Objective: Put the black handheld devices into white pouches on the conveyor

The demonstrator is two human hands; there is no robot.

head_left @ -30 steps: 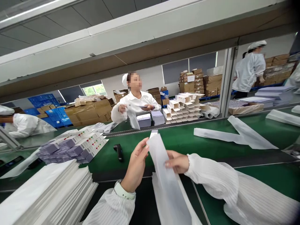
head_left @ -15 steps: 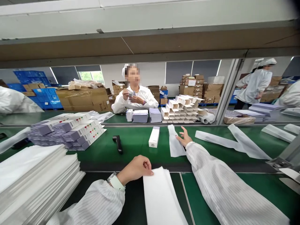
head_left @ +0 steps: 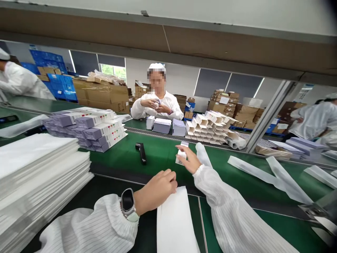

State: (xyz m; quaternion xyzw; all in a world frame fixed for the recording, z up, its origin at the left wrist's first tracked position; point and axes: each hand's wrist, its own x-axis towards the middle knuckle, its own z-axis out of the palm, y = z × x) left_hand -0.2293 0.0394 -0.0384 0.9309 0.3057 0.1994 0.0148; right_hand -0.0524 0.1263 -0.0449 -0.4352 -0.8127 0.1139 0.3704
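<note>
My left hand (head_left: 158, 191), a watch on its wrist, is closed with curled fingers at the top edge of a pile of flat white sleeves (head_left: 175, 221) on the near surface. Out over the green belt (head_left: 158, 151), my right hand (head_left: 190, 160) has its fingers apart above a small white box (head_left: 180, 161). That hand partly covers the box; whether the fingers touch it I cannot tell. Just right of the box, a single translucent white sleeve (head_left: 202, 153) lies on the belt, partly behind my right hand and cuff.
A black handheld scanner (head_left: 141, 153) lies left of the box. Stacked purple-and-white boxes (head_left: 92, 131) and a tall pile of white sheets (head_left: 39, 172) stand left. More sleeves (head_left: 252, 170) lie right. A co-worker (head_left: 158, 96) sits opposite behind cartons. A metal post (head_left: 271, 116) rises at right.
My right hand has moved left, from the single sleeve to over the small white box. My left hand stays at the sleeve pile, its fingers more curled. The view has tilted.
</note>
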